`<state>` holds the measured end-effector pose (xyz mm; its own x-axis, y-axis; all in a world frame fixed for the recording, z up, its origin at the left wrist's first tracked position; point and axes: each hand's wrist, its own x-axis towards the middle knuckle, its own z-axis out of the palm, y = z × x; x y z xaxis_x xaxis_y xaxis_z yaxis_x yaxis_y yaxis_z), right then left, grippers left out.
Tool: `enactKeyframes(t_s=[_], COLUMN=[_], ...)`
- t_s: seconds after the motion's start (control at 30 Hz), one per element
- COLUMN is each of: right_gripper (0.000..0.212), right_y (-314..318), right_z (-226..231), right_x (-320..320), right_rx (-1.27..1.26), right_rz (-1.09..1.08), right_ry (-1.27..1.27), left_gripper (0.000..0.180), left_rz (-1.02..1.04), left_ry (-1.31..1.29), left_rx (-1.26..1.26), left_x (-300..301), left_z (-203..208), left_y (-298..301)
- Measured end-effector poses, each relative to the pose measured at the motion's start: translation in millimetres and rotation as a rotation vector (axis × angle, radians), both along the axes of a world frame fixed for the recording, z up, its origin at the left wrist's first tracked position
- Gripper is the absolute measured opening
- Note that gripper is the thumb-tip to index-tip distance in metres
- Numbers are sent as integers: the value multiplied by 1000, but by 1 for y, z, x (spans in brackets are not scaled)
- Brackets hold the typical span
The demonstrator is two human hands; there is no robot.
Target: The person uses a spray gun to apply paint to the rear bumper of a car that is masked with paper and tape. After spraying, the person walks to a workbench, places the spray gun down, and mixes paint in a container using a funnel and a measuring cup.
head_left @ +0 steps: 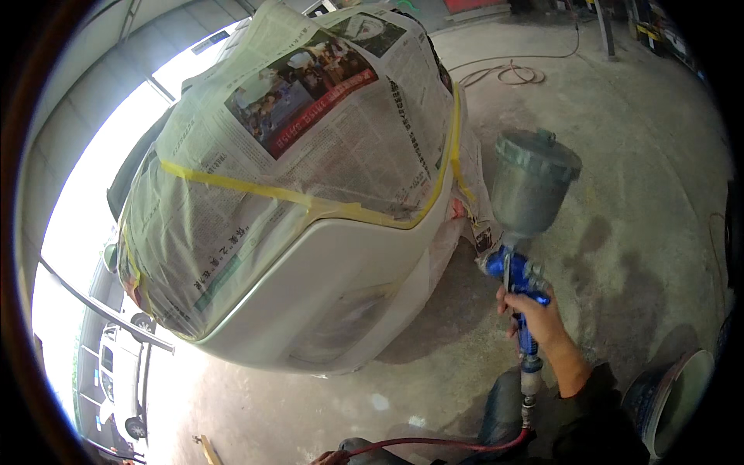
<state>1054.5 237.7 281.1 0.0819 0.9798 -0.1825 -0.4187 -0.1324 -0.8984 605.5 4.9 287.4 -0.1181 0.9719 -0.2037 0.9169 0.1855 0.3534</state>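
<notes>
My right hand [542, 316] is wrapped round the handle of a blue spray gun [523, 267], its fingers at the trigger. On top of the gun sits a grey, lidded paint cup [533, 186]. From the fitting under the handle a red air hose [434, 442] runs down and left. At the lower edge a small part of my left hand [332, 459] shows, closed on that hose. Left of the gun and apart from it is a white car body panel [341, 271] with a dull grey patch. Newspaper and thin film [310, 132] cover the car around it, edged with yellow tape [256, 186].
A bucket [682, 399] stands on the concrete floor at the lower right. A coiled hose [515, 75] lies on the floor at the back, near a post [604, 31]. A white car [124, 380] is parked outside at the left. A wooden strip [208, 449] is at the bottom.
</notes>
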Motion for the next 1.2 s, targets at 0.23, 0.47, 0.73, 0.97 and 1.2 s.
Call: enactKeyframes(t_s=[0.23,0.47,0.73,0.97,1.2], right_gripper=[31,30,31,33,33], right_y=[27,67,13,-39,-166], right_z=[100,125,72,28,67], right_x=[14,29,31,-10,-120], right_rx=[160,290,-12,65,221], right_rz=[342,465,52,-243,340], right_ry=[251,236,-105,-397,-118], left_gripper=[19,20,23,22,26], left_rz=[-57,-20,-271,-185,-266], left_ry=[31,-90,39,80,75], left_rx=[86,68,39,-3,97], left_x=[9,21,17,10,-48], left_z=[5,12,0,3,-48], left_y=[5,9,6,-30,-85])
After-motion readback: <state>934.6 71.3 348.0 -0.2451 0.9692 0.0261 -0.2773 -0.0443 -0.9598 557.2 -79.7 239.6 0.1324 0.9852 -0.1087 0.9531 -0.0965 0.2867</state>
